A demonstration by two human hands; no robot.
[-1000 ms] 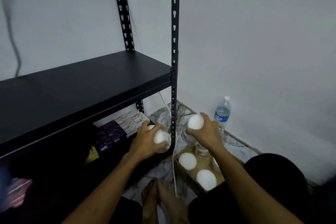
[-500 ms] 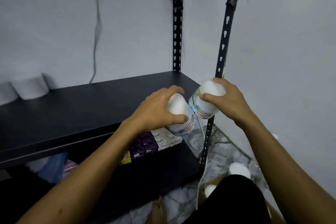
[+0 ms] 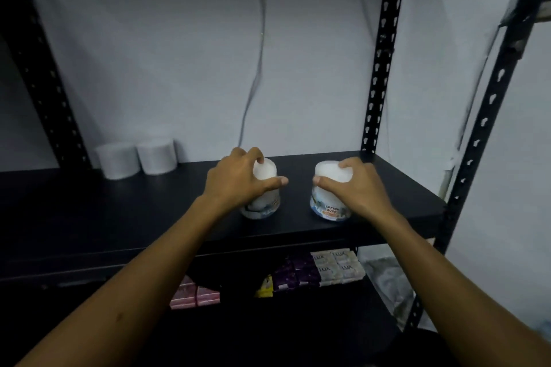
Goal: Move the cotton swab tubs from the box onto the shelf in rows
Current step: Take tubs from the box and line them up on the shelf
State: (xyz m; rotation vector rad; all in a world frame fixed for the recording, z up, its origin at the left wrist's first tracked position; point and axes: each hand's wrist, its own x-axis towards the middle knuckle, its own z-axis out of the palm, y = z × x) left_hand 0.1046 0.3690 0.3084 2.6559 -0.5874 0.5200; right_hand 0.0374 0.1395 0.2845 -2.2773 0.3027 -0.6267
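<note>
Two cotton swab tubs with white lids stand upright on the black shelf (image 3: 125,217), side by side near its front right. My left hand (image 3: 238,182) grips the left tub (image 3: 264,199) from above, fingers curled round its lid. My right hand (image 3: 354,185) grips the right tub (image 3: 328,208) the same way; its label reads "cotton buds". Two more white tubs (image 3: 137,159) stand at the back left of the shelf against the wall. The box is out of view.
Black perforated uprights (image 3: 378,74) frame the shelf at the back and the front right. A cable (image 3: 256,68) hangs down the wall behind. The lower shelf holds rows of soap packs (image 3: 334,267), purple and pink packs among them.
Both hands lifted the tubs from floor level by the box up over the shelf and now hold them resting on its surface. My view rose with them.
</note>
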